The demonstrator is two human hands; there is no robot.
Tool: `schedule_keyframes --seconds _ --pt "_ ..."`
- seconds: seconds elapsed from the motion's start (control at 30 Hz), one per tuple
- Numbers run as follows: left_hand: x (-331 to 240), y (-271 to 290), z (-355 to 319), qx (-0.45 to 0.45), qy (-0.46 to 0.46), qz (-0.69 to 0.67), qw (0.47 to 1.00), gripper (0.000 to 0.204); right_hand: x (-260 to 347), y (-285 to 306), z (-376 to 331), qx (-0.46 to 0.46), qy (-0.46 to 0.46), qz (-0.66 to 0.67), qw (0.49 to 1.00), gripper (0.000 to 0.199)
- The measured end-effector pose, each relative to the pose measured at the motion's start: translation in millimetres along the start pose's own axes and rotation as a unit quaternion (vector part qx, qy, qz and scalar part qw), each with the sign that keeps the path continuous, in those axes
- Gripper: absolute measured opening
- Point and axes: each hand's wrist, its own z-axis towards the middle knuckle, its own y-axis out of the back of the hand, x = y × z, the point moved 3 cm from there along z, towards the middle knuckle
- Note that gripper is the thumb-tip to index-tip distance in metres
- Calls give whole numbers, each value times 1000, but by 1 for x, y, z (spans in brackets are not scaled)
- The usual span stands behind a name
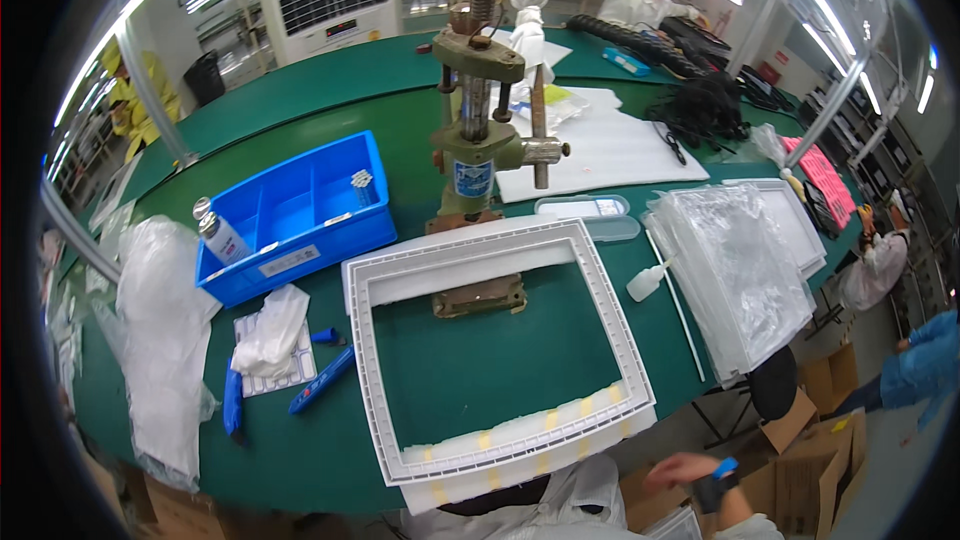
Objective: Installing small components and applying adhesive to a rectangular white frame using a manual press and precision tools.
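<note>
Keep white frame (606, 310) flat on foam (460, 283). Right hand (682, 471), lower right: can't tell fingers' grip; left hand unseen.

Count at the green table (290, 460): one white frame (378, 370), one press (475, 155).
Wearer's right hand (685, 470), 1. Blue bin (350, 228), 1. Bottles, 2: one silver-topped bottle (225, 240), one small squeeze bottle (648, 283). Long blue tools (322, 380), 2, plus 1 short blue piece (326, 336). Thin white rod (685, 322), 1. Crumpled white cloth (275, 332), 1. White plastic bundle (165, 340) at left, 1. Pink sheet (822, 182) on table, 1. Air cooler (330, 0), 1. Black waste bin (205, 78), 1. Other people, 4: person in yellow (150, 102), person in white (645, 5), person in pale clothing (878, 268), person in blue (925, 370). Cardboard boxes (800, 480), at least 2; overlap hides exact number. Heaped cables (705, 105), too tangled to count.
</note>
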Motion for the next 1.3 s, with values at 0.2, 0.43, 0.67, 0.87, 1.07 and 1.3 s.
schedule_keyframes --seconds 0.2,0.43,0.67,0.87,1.07,1.3 --pt "-203 120 -1 148 -26 -201 968 27 212 24 -111 -79 406 -95 906 23" --pt "-357 161 46 -117 -361 -208 902 21 325 22 -45 -313 443 -154 826 43" --pt "-414 109 71 -174 -381 310 853 76 342 21 -36 -416 403 -294 761 69" --pt "-407 112 77 -202 -363 286 864 68 325 26 -18 -388 450 -252 764 72" --pt "-402 111 81 -199 -375 281 861 69 324 28 -17 -377 451 -255 768 73" --pt "-403 119 68 -201 -423 281 838 64 327 32 -10 -360 459 -250 773 74"
